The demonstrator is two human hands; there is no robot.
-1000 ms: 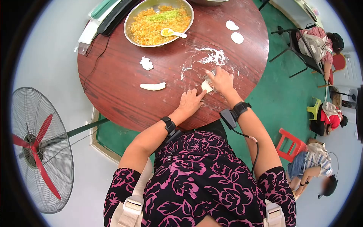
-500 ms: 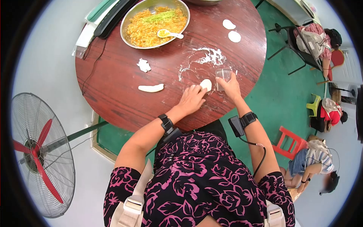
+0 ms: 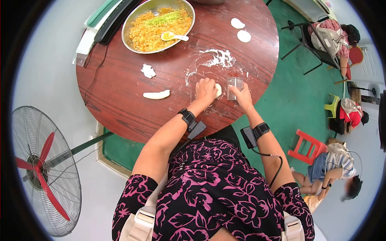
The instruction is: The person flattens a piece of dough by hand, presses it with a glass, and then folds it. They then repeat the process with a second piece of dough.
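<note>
My right hand [image 3: 242, 95] is closed on a clear glass [image 3: 235, 89] near the table's front right. Just left of the glass lies a small dough disc [image 3: 218, 90], partly covered by my left hand [image 3: 206, 90]. The left hand's fingers are bent and pressed together at the disc's left side; whether they grip anything is hidden. A dough roll [image 3: 157, 94] lies to the left, below a small crumpled lump of dough [image 3: 148, 71]. White flour [image 3: 222, 58] is spread on the tabletop beyond my hands. Two flat dough rounds [image 3: 244, 36] are at the back right.
A steel bowl [image 3: 128, 42] of orange and green filling holds a white spoon [image 3: 175, 37] at the table's back left. A standing fan [image 3: 40, 168] is on the left. Red stool [image 3: 307, 147], green stool [image 3: 332, 105] and several seated people are on the right.
My left hand has moved right and over the dough disc, its fingers now more bent. The right hand still holds the glass. The whole view has shifted slightly.
</note>
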